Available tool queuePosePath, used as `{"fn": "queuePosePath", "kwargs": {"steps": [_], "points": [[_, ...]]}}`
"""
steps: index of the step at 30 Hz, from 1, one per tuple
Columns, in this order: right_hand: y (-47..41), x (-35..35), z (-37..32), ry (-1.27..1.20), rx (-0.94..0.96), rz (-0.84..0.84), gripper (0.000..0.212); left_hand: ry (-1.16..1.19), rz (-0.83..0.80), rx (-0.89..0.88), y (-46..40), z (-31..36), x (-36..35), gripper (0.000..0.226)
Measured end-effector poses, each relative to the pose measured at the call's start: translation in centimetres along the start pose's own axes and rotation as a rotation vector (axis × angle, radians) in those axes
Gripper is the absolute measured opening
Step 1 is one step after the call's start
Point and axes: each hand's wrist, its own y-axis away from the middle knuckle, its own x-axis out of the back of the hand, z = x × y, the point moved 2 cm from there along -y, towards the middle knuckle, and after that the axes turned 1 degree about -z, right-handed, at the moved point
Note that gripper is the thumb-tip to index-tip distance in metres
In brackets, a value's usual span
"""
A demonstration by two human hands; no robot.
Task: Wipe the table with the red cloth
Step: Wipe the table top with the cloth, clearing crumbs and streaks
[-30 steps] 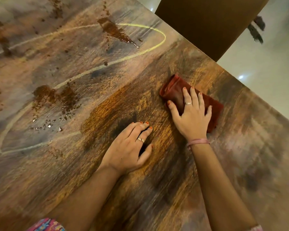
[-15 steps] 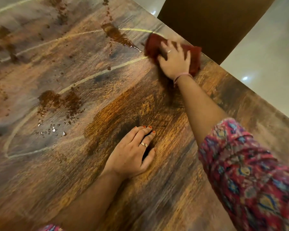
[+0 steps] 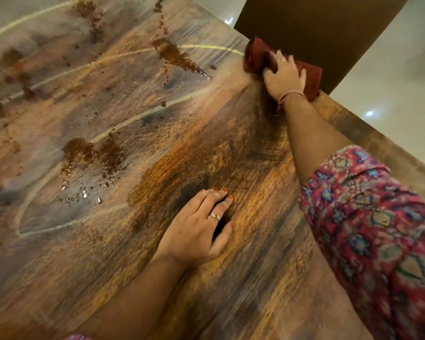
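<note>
The folded red cloth (image 3: 257,56) lies at the far right edge of the dark wooden table (image 3: 243,278). My right hand (image 3: 284,78) presses on top of it with the arm stretched out, and part of the cloth hangs past the edge. Flat on the wood nearer to me, my left hand (image 3: 199,229) rests with fingers together and nothing in it. Brown powder spills sit on the table: one streak (image 3: 174,56) just left of the cloth, another patch (image 3: 93,152) with small wet drops further left.
A brown chair back (image 3: 317,23) stands right behind the table edge where the cloth is. Pale tiled floor (image 3: 390,82) lies to the right. A chalk-like yellow oval line (image 3: 138,119) runs across the tabletop. More brown smears (image 3: 17,77) mark the far left.
My right hand has slid the cloth away from me, from the table's middle right up to the far edge by the chair. My left hand has stayed put.
</note>
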Motion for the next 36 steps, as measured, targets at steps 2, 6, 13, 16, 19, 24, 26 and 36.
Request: {"fn": "queuePosePath", "kwargs": {"steps": [2,6,13,16,19,24,26,36], "points": [[2.4,-1.5,-1.7,0.011,0.017,0.036,0.052,0.002,0.002,0.005,0.0,-0.2,-0.1,0.05],[14.6,-6.1,-5.3,-0.017,0.523,-0.128,0.056,-0.034,-0.021,-0.006,-0.1,-0.1,-0.2,0.05],[9.4,-4.5,-3.9,0.104,0.671,-0.185,0.057,-0.013,0.0,-0.011,-0.1,-0.2,-0.1,0.051],[0.2,-2.4,-2.7,0.089,0.243,-0.047,0.054,0.007,0.018,-0.008,-0.1,-0.2,-0.2,0.05],[-3.8,-1.7,-2.9,-0.021,-0.03,-0.028,0.055,0.022,0.032,-0.018,-0.1,-0.1,-0.3,0.05],[4.2,-4.2,-5.4,0.065,0.271,-0.038,0.052,-0.007,0.027,-0.014,-0.1,-0.2,-0.3,0.051],[10.9,-5.7,-6.3,0.033,0.561,-0.134,0.052,-0.024,0.023,-0.016,-0.1,-0.2,-0.3,0.05],[8.9,-5.6,-7.2,0.114,0.767,-0.26,0.052,0.005,0.006,-0.021,-0.1,-0.1,-0.1,0.052]]}}
